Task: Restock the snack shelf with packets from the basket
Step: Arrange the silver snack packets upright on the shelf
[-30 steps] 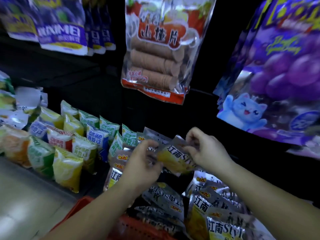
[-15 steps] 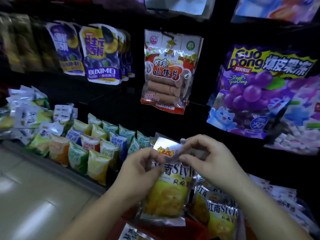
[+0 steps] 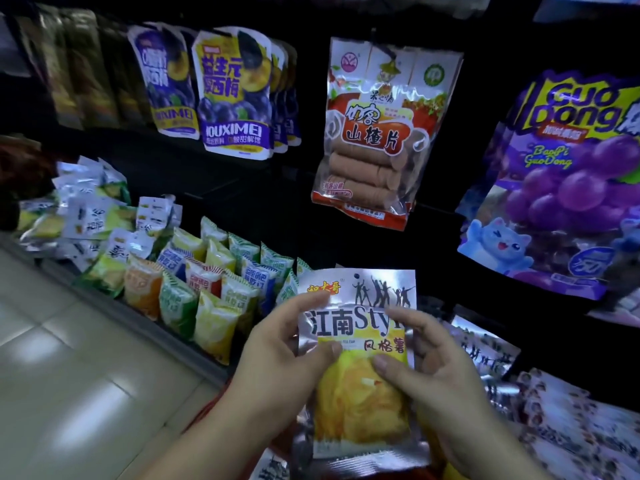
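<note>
A silver snack packet (image 3: 360, 403) with yellow chips printed on it stands upright in front of me, face toward the camera. My left hand (image 3: 277, 355) grips its left edge, thumb on the front. My right hand (image 3: 436, 372) grips its right edge, thumb pressing the yellow print. Below my wrists a sliver of the red basket (image 3: 207, 407) shows, mostly hidden by my arms. More silver packets of the same kind (image 3: 485, 344) lie on the low shelf to the right.
Small green, yellow and orange packets (image 3: 194, 289) stand in rows on the low shelf at left. Purple plum bags (image 3: 232, 95), a hawthorn roll bag (image 3: 377, 133) and a big grape jelly bag (image 3: 561, 174) hang above. Tiled floor (image 3: 69, 375) lies at lower left.
The packet has come up from the basket, turned upright and moved closer to the camera. Both hands shifted from its top corners to its sides. My view has tilted up.
</note>
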`<action>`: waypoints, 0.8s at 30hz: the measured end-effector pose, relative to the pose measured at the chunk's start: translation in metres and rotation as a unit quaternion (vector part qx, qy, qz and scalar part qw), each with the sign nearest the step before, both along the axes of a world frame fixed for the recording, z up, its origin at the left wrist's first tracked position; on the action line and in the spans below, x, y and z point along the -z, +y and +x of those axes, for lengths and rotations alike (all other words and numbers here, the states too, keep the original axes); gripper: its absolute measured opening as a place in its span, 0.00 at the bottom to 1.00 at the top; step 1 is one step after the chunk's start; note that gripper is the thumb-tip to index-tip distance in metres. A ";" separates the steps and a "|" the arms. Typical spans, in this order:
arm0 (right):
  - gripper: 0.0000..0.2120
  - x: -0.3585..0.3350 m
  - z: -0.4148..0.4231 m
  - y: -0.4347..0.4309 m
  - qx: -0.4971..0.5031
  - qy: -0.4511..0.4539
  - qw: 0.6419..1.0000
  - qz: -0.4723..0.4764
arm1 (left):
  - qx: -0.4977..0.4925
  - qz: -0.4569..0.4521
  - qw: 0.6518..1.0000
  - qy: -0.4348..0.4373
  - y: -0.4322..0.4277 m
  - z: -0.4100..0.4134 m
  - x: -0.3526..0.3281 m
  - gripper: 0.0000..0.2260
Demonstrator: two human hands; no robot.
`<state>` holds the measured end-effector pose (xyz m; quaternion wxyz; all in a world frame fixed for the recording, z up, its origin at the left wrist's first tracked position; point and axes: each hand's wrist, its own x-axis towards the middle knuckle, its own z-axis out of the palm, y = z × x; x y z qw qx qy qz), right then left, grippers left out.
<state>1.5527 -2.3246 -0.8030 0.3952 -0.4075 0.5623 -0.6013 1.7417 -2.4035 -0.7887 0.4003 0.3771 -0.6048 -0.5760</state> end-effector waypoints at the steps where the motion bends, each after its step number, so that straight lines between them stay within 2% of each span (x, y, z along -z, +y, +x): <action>1: 0.22 -0.002 -0.001 -0.001 -0.009 -0.004 1.000 0.002 | -0.013 -0.005 1.000 -0.008 -0.001 0.000 0.000 0.24; 6: 0.12 0.002 0.002 -0.005 0.015 0.060 0.998 -0.013 | 0.026 0.016 0.999 0.028 -0.001 -0.001 0.006 0.25; 9: 0.15 0.003 0.001 -0.002 0.039 0.097 0.994 -0.014 | 0.004 -0.036 0.999 -0.014 0.001 -0.005 0.012 0.25; 12: 0.20 -0.002 -0.001 0.002 0.037 0.154 0.987 -0.020 | -0.023 -0.063 0.996 -0.060 -0.003 -0.005 0.018 0.35; 15: 0.27 -0.008 -0.002 0.008 -0.011 0.227 0.974 -0.012 | 0.034 -0.203 0.959 -0.194 -0.009 0.004 0.015 0.45; 17: 0.35 -0.011 -0.002 0.012 -0.052 0.250 0.967 0.000 | 0.089 -0.277 0.918 -0.270 -0.012 0.007 0.013 0.46; 18: 0.38 -0.011 -0.003 0.014 -0.062 0.246 0.967 0.007 | 0.099 -0.286 0.909 -0.286 -0.012 0.007 0.014 0.45; 20: 0.43 -0.010 -0.005 0.016 -0.054 0.230 0.971 0.017 | 0.066 -0.265 0.923 -0.272 -0.010 0.006 0.016 0.42; 22: 0.44 -0.008 -0.007 0.014 -0.025 0.208 0.978 0.012 | -0.008 -0.233 0.942 -0.243 -0.006 0.003 0.021 0.40; 24: 0.46 -0.007 -0.008 0.012 0.012 0.162 0.987 -0.006 | -0.048 -0.145 0.973 -0.175 -0.001 0.000 0.027 0.38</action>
